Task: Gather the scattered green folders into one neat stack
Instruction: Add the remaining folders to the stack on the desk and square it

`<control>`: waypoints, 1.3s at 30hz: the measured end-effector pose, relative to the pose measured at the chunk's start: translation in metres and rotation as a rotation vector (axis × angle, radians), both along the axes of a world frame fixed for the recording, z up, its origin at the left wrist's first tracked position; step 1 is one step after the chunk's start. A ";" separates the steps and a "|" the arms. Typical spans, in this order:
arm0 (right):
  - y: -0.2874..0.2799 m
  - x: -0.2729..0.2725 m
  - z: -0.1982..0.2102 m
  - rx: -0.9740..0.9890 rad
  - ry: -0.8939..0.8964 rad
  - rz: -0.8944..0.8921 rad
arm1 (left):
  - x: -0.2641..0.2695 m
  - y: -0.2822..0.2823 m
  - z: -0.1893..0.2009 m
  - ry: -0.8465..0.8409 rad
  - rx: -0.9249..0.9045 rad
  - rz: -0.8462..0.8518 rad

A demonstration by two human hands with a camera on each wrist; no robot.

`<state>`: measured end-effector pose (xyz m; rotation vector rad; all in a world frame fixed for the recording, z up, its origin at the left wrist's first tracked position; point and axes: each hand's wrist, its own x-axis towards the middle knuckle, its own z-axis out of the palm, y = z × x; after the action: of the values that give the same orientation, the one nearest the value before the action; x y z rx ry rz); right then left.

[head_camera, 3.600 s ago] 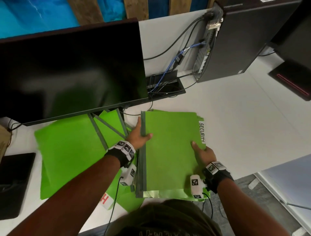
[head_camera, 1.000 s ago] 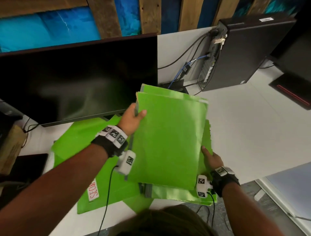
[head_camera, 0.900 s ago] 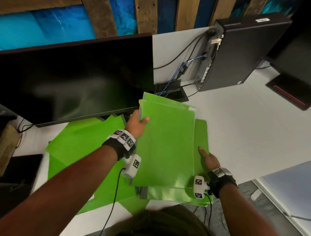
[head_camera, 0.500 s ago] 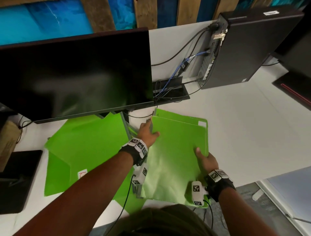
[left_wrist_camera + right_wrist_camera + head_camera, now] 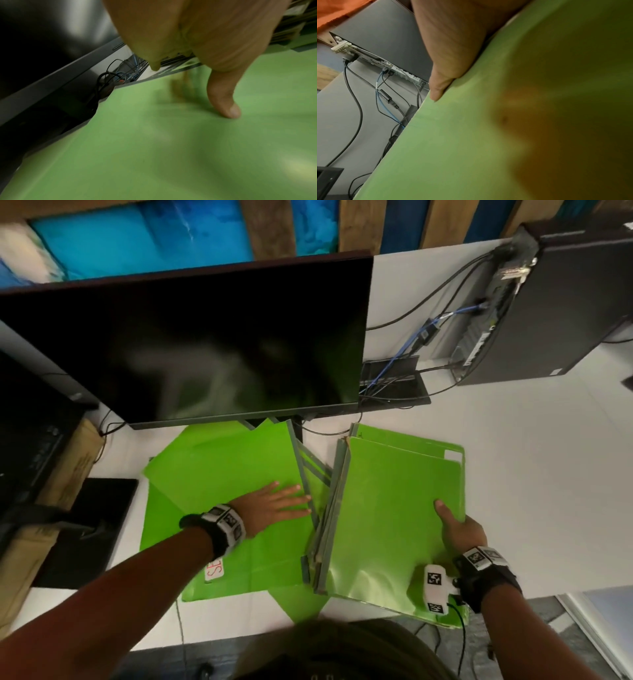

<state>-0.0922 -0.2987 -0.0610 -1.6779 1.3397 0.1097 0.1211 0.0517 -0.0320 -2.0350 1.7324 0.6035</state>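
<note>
A stack of green folders (image 5: 394,518) with grey spines lies on the white desk (image 5: 534,474), in front of me to the right. My right hand (image 5: 454,527) grips its right edge, with the thumb (image 5: 443,75) on the top folder (image 5: 471,135) and the fingers hidden beneath. Several loose green folders (image 5: 222,470) lie overlapped to the left, partly under the monitor. My left hand (image 5: 274,505) rests flat on the topmost one, fingers straight, near its grey spine. In the left wrist view the left thumb (image 5: 226,105) touches this green sheet (image 5: 137,148).
A large black monitor (image 5: 191,337) overhangs the loose folders at the back. A black computer tower (image 5: 565,309) with cables (image 5: 394,378) stands at the back right. A black pad (image 5: 85,529) lies at the left. The desk's front edge is close to my body.
The folder held up a second ago now lies on the right stack. My left hand has let go of it and moved left onto the loose folders. My right hand stays at the stack's edge.
</note>
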 end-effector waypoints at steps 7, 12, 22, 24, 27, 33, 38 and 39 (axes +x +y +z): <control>0.002 0.000 0.003 0.008 0.029 0.009 | -0.007 -0.057 0.024 -0.126 0.110 -0.152; 0.002 -0.001 0.001 0.000 0.029 0.003 | 0.008 -0.048 0.036 -0.076 0.127 -0.235; 0.004 -0.002 -0.002 -0.010 0.007 -0.042 | -0.003 -0.046 0.034 0.000 0.258 -0.405; 0.005 -0.001 -0.001 -0.012 0.010 -0.035 | -0.007 -0.043 0.023 0.022 0.258 -0.410; 0.005 -0.001 -0.001 -0.019 0.023 -0.038 | -0.009 -0.041 0.021 -0.001 0.236 -0.421; 0.004 -0.001 -0.002 -0.011 0.020 -0.034 | 0.002 -0.040 0.052 -0.009 0.286 -0.356; 0.006 -0.002 -0.001 -0.006 0.018 -0.029 | 0.022 -0.031 0.113 0.082 -0.036 -0.009; 0.006 -0.002 -0.001 -0.004 0.015 -0.030 | 0.026 -0.032 0.124 0.091 -0.104 0.066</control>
<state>-0.0942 -0.2923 -0.0617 -1.6622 1.3768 0.1021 0.1470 0.0199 0.0923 -2.1740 1.7882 0.6482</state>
